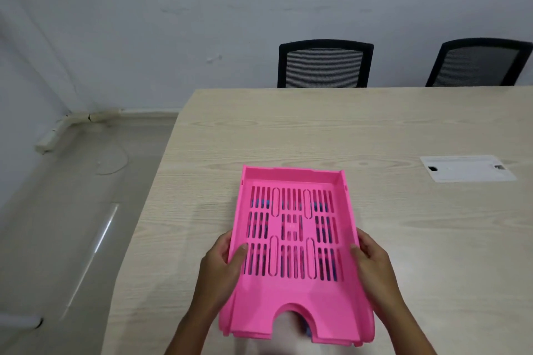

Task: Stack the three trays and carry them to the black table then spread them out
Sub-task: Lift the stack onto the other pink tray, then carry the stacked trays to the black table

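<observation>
A pink slotted tray sits on top of a stack above the light wooden table. Blue shows through its slots, so another tray lies beneath; pink edges of a lower tray peek out at the near end. My left hand grips the stack's left side, thumb resting inside the top tray. My right hand holds the right side, thumb over the rim. I cannot tell whether the stack rests on the table or is lifted. No black table is in view.
A white cable hatch is set into the tabletop at the right. Two black mesh chairs stand behind the far edge against the wall. The table's left edge drops to a grey floor.
</observation>
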`<action>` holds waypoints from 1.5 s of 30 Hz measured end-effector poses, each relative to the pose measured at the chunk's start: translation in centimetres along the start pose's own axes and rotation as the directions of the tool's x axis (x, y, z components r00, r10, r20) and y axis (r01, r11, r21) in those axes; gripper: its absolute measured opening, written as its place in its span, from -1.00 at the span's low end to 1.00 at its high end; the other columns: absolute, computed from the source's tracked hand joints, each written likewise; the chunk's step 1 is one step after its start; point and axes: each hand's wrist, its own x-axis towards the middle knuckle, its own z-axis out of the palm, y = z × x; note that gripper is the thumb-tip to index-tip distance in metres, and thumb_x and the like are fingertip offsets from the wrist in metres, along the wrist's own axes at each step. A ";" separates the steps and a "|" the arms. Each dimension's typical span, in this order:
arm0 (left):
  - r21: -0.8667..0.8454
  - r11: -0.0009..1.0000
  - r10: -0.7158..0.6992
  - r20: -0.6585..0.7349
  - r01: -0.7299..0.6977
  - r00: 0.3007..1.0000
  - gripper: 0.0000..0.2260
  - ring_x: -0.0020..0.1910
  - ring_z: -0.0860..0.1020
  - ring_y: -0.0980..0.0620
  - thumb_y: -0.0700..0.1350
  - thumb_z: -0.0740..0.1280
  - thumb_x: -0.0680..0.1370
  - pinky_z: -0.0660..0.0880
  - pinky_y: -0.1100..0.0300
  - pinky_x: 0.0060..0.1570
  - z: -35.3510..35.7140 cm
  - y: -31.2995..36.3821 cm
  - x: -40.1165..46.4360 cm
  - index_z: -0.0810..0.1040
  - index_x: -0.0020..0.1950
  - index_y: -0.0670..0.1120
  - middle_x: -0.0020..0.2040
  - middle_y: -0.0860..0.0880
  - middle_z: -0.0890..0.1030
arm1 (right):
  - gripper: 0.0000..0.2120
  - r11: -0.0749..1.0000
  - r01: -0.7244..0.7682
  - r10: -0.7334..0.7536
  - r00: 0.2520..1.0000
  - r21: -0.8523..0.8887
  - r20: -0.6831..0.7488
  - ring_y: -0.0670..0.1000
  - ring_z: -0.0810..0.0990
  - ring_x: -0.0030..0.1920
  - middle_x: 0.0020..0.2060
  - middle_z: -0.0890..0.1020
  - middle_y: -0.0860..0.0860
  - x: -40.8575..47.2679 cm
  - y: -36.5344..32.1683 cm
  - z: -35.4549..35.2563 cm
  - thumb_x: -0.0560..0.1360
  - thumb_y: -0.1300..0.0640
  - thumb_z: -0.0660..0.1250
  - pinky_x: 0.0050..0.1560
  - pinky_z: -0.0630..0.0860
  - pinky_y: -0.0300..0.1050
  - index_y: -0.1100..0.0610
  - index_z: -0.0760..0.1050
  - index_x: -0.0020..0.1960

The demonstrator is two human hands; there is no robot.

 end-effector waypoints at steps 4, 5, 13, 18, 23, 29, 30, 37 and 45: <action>-0.013 1.000 -0.004 -0.021 0.004 1.000 -0.77 -0.10 0.72 0.21 -0.03 0.34 0.60 0.68 0.08 -0.04 0.2 0.2 -0.3 0.52 0.24 0.19 -0.01 0.14 0.73 | -0.64 0.999 -0.014 0.015 1.000 0.050 -0.021 0.00 0.69 0.10 0.16 0.70 -0.04 0.2 -0.2 -0.7 0.61 0.25 0.25 0.17 0.62 0.11 -0.02 0.57 0.34; -0.028 1.000 -0.004 -0.025 0.003 1.000 -0.78 -0.08 0.73 0.16 0.00 0.34 0.60 0.68 0.02 -0.01 0.2 0.2 -0.1 0.54 0.25 0.16 0.02 0.10 0.73 | -0.66 0.998 -0.009 0.011 1.000 0.060 -0.025 -0.01 0.67 0.12 0.18 0.68 -0.02 0.2 -0.4 -0.8 0.62 0.21 0.27 0.19 0.60 0.09 0.02 0.55 0.35; -0.312 0.888 -0.290 0.193 0.339 0.937 -0.42 0.16 0.66 -0.21 0.32 0.30 0.50 0.54 -0.29 0.19 0.3 -0.9 2.7 0.48 0.42 0.02 0.24 -0.17 0.67 | -0.46 0.960 -0.203 0.154 0.959 0.195 0.237 0.17 0.64 0.28 0.23 0.69 0.05 2.6 1.9 -1.2 0.52 -0.36 0.21 0.38 0.43 0.32 -0.08 0.57 0.34; -0.375 0.854 -0.279 0.253 0.360 0.926 -0.47 -0.13 0.74 -0.15 0.20 0.22 0.53 0.61 -0.10 -0.01 1.1 -0.6 2.1 0.55 0.33 -0.14 -0.08 -0.13 0.76 | -0.44 0.924 -0.294 0.206 0.922 0.246 0.329 0.23 0.69 0.17 0.12 0.74 0.13 3.2 2.0 -0.6 0.50 -0.38 0.20 0.30 0.48 0.38 -0.06 0.59 0.29; -0.417 0.843 -0.305 0.151 0.340 0.940 -0.52 0.05 0.72 -0.17 0.26 0.27 0.52 0.43 -0.35 0.30 0.8 -2.6 0.2 0.59 0.31 0.01 0.05 -0.12 0.76 | -0.65 0.929 -0.280 0.174 0.907 0.240 0.383 0.04 0.79 -0.24 -0.20 0.80 0.04 5.0 1.9 0.0 0.65 -0.10 0.07 -0.23 0.69 -0.02 0.02 0.58 0.13; -0.558 0.793 -0.322 -0.045 0.243 0.946 -0.56 0.05 0.71 -0.26 0.25 0.37 0.48 0.49 -0.37 0.23 -2.5 -5.4 -3.6 0.65 0.24 0.03 0.05 -0.18 0.75 | -0.46 0.950 -0.276 0.160 0.832 0.147 0.531 0.22 0.76 -0.05 0.06 0.75 0.23 4.9 0.0 5.0 0.54 -0.24 0.26 0.25 0.51 0.38 0.12 0.59 0.31; -0.585 0.778 -0.337 -0.081 0.230 0.938 -0.54 0.03 0.71 -0.28 0.24 0.39 0.46 0.51 -0.37 0.20 -3.5 -6.0 -4.4 0.66 0.24 -0.01 0.03 -0.20 0.75 | -0.44 0.952 -0.278 0.161 0.809 0.125 0.566 0.25 0.75 -0.03 0.07 0.73 0.25 4.5 -0.3 6.4 0.51 -0.26 0.29 0.27 0.49 0.41 0.13 0.60 0.30; -0.706 0.698 -0.456 -0.311 0.118 0.834 -0.57 -0.15 0.70 -0.25 0.12 0.39 0.47 0.59 -0.29 0.06 -14.8 -12.3 -11.3 0.68 0.17 -0.14 -0.06 -0.26 0.74 | -0.55 0.976 -0.206 0.183 0.631 -0.064 0.754 0.12 0.79 -0.13 -0.09 0.79 0.12 -2.6 -2.6 20.0 0.66 -0.12 0.06 -0.19 0.69 -0.01 0.11 0.64 0.15; -0.750 0.653 -0.541 -0.559 -0.104 0.629 -0.67 -0.14 0.73 -0.26 -0.01 0.29 0.59 0.66 -0.17 -0.07 -30.0 -19.7 -24.6 0.66 0.18 -0.20 -0.02 -0.31 0.74 | -0.48 0.971 -0.120 0.234 0.349 -0.205 0.907 0.21 0.77 -0.21 -0.12 0.76 0.25 -16.2 -3.9 39.6 0.64 -0.12 0.08 -0.24 0.69 0.03 0.26 0.60 0.21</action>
